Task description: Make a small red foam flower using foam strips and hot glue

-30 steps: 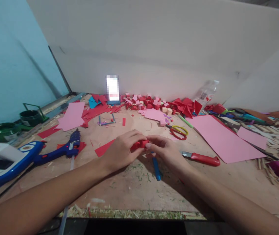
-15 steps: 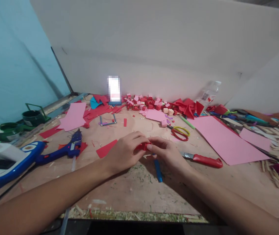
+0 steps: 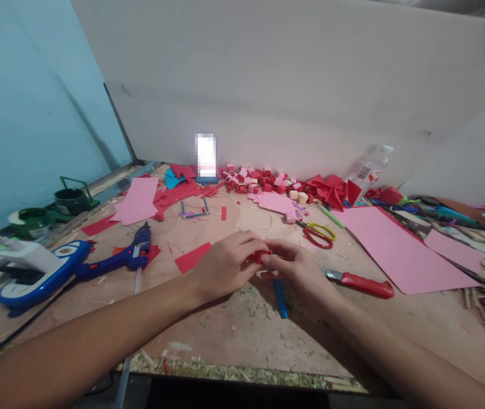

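Left hand (image 3: pixel 229 266): centre of the frame, fingers closed on the red piece.
Right hand (image 3: pixel 304 275): just right of centre, thumb and fingers pinching the same piece.
Red piece (image 3: pixel 259 257): mid-frame, between both hands' fingertips, partly hidden by them.
Blue stick (image 3: pixel 281 300): lower centre, below the hands.
Knife (image 3: pixel 366 285): right of the right hand.
Scissors (image 3: pixel 324 239): above the right hand.
Glue gun (image 3: pixel 112 263): left of the frame.
Cubes (image 3: pixel 267 183): red and pink, heaped above centre.
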{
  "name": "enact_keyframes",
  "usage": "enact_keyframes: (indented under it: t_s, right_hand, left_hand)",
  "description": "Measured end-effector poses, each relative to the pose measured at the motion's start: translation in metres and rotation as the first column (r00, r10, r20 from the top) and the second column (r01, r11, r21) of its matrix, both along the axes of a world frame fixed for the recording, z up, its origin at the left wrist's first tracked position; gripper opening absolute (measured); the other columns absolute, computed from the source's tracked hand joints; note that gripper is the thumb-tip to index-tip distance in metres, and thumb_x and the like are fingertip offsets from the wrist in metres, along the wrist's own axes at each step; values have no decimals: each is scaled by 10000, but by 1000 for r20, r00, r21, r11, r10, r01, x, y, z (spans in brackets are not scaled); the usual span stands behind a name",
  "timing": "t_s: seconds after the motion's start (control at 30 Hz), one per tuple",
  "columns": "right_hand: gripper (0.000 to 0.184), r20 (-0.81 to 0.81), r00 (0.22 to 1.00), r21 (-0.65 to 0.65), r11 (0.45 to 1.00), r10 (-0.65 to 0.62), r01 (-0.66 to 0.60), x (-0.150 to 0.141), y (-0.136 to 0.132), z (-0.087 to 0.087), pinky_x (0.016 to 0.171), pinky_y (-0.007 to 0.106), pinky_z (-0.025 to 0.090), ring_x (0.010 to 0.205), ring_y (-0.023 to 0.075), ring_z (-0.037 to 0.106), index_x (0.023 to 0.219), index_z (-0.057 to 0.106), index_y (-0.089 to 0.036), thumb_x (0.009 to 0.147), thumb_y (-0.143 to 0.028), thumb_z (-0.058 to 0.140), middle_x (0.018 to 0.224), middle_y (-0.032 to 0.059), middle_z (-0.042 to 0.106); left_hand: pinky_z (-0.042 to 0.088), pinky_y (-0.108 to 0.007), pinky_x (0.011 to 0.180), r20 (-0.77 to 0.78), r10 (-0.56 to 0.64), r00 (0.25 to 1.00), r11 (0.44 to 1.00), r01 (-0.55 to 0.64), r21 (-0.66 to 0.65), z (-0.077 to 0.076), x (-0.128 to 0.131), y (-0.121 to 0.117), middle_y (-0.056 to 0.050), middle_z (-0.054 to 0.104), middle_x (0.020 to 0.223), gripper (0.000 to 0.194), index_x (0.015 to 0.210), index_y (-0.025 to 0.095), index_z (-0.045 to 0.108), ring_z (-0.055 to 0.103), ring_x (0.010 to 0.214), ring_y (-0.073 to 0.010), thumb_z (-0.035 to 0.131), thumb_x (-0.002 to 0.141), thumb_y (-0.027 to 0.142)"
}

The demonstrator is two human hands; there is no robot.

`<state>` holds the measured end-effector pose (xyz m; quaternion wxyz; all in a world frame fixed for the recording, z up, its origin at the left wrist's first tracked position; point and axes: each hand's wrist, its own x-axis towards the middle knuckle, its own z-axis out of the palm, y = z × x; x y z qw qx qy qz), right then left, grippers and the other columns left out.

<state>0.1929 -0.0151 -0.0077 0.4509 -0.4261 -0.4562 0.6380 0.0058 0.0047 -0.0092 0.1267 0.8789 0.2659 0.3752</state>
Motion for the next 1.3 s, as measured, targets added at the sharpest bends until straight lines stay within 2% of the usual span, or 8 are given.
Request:
enact_keyframes:
  t_s: [0.13, 0.27, 0.47, 0.63, 0.8, 1.0, 1.17, 1.3]
  right_hand:
    - [430, -20, 999, -7, 1000, 30, -30, 3, 1, 0, 757, 321, 580, 881, 202, 680, 1052, 780, -194, 676, -359, 906, 1034, 82, 746]
    - [388, -4, 997, -19, 997, 81, -81, 4, 2, 0, 725, 326, 584, 784, 187, 676, 991, 783, -172, 686, -382, 897, 894, 68, 741]
    - [355, 28, 997, -22, 997, 68, -68, 3, 1, 1, 641, 280, 576, 706, 169, 674, 888, 770, -155, 668, -398, 907, 798, 54, 721]
    - [383, 28, 998, -33, 998, 59, -58, 3, 2, 0, 608, 273, 578, 680, 167, 672, 885, 764, -164, 654, -429, 915, 748, 40, 706]
    - [352, 68, 995, -27, 997, 79, -77, 5, 2, -1, 621, 264, 577, 682, 164, 680, 826, 744, -158, 670, -428, 907, 760, 50, 717]
    - [364, 45, 998, -13, 999, 53, -52, 2, -1, -1, 603, 266, 575, 667, 170, 680, 876, 752, -155, 694, -438, 892, 748, 48, 714]
    - [403, 55, 998, -25, 1000, -2, 3, -3, -2, 1, 573, 270, 565, 656, 178, 667, 837, 762, -157, 637, -470, 921, 744, 61, 714]
    - [410, 57, 998, -34, 999, 30, -28, -3, -2, 3, 581, 255, 560, 685, 178, 669, 830, 784, -159, 619, -477, 933, 780, 74, 728]
  left_hand:
    - [539, -351, 890, 3, 6, 1000, 1000, -6, 18, 1, 1, -1, -86, 690, 1074, 218, 1095, 147, 680, 638, 1016, -215, 611, 903, 70]
    - [539, -342, 886, 33, -2, 999, 998, 0, 55, 1, 1, -1, -84, 690, 1065, 207, 1096, 144, 678, 637, 1008, -209, 621, 908, 79]
    - [538, -346, 867, 28, -17, 999, 994, 14, 110, 1, 0, -1, -86, 693, 1063, 220, 1112, 140, 674, 632, 998, -216, 632, 903, 84]
    - [535, -353, 868, 17, -1, 1000, 991, -1, 132, 1, 0, 0, -90, 700, 1072, 237, 1121, 139, 677, 636, 1000, -221, 628, 898, 77]
    - [540, -339, 842, 26, -11, 1000, 992, 8, 128, 1, 0, -1, -90, 707, 1049, 218, 1102, 146, 680, 643, 981, -215, 609, 908, 75]
    - [544, -360, 860, 10, 9, 1000, 995, -10, 95, 1, -1, -1, -96, 707, 1093, 249, 1145, 159, 680, 642, 1007, -224, 611, 913, 98]
    - [546, -348, 853, 9, 18, 1000, 995, -19, 95, 3, -1, -2, -84, 711, 1060, 238, 1119, 159, 682, 645, 975, -218, 629, 895, 96]
    - [545, -337, 839, 13, 27, 1000, 995, -28, 94, 2, -1, -3, -82, 714, 1045, 214, 1096, 156, 685, 649, 955, -214, 633, 897, 99]
